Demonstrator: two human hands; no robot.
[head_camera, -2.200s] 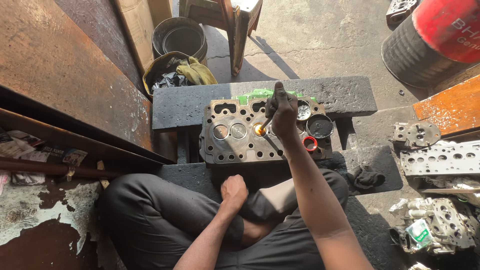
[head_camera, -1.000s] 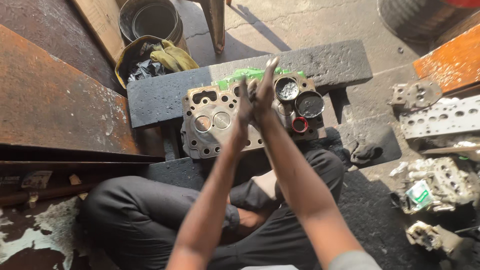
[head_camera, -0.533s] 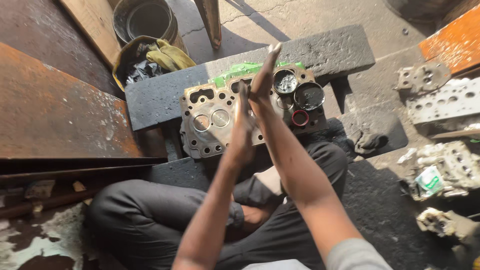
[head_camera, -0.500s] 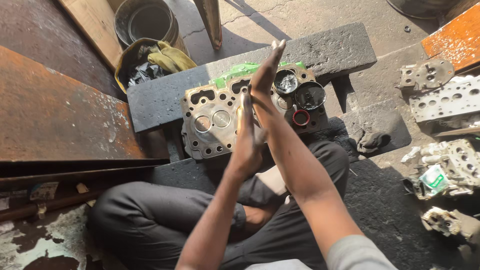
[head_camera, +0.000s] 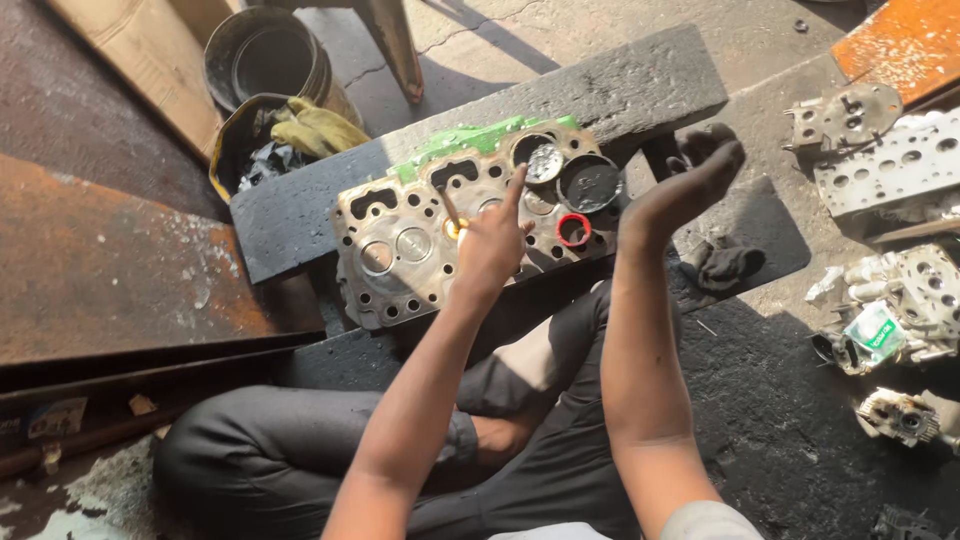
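Left hand (head_camera: 492, 240) pinching a thin stick over the cylinder head (head_camera: 400, 250), right hand (head_camera: 685, 185) raised, grip wide, green-labelled packet (head_camera: 877, 332) right, bucket (head_camera: 265, 60) empty, yellow tub (head_camera: 262, 140) holding rags.

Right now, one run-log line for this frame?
left hand: on stick over cylinder head | right hand: raised, empty | red ring: on head

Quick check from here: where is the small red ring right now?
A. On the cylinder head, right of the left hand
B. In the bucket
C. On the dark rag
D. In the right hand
A: the red ring lies on the cylinder head, just right of the left hand; the right hand is raised with nothing in it.
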